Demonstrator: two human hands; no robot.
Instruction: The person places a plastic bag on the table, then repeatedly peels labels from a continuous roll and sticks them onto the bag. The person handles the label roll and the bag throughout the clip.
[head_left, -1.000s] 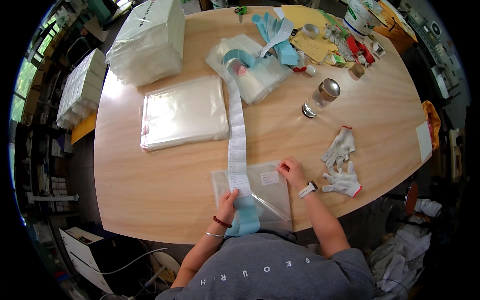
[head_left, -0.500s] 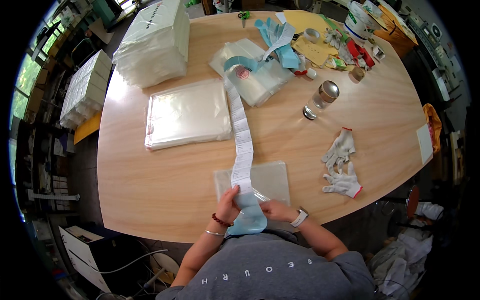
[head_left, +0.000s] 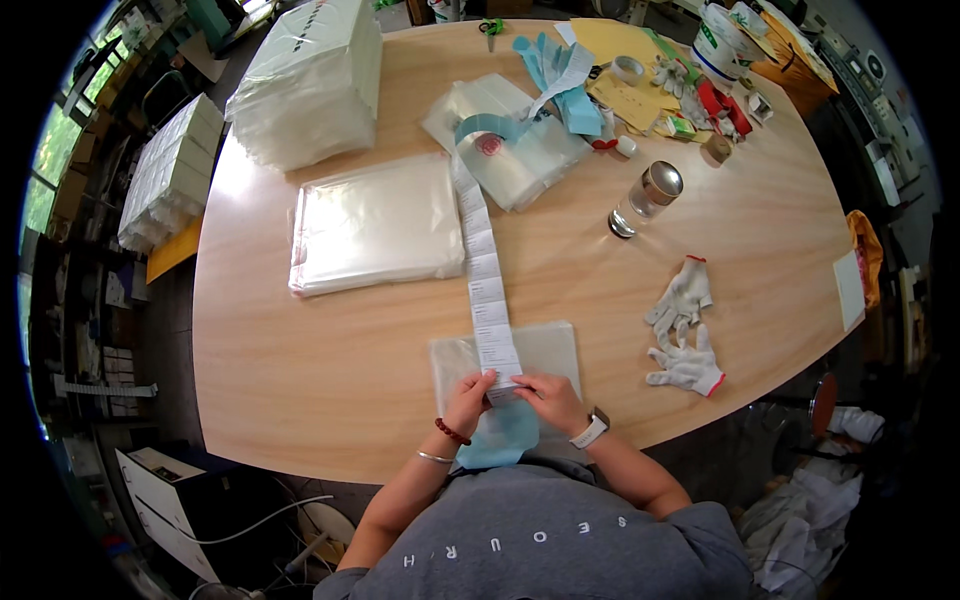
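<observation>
A long strip of white printed labels point(head_left: 489, 300) with blue backing runs from the far plastic bags toward me. My left hand point(head_left: 467, 402) pinches its left edge close to the table's near side. On the opposite edge, my right hand point(head_left: 550, 398) grips the same strip between thumb and fingers. Below my hands the bare blue backing point(head_left: 503, 432) curls down toward my body. A flat clear plastic bag point(head_left: 553, 350) lies under the strip and partly behind my hands.
A stack of clear bags point(head_left: 380, 230) lies left, with a taller pile point(head_left: 310, 100) behind it. Work gloves point(head_left: 688, 365) and a glass bottle point(head_left: 645, 200) stand to the right. Folded bags point(head_left: 530, 160), scissors point(head_left: 490, 30) and a tape roll point(head_left: 627, 69) are farther back.
My right hand has moved up and left from the backing's side onto the label strip, beside my left hand. My left hand has shifted slightly right with the strip.
</observation>
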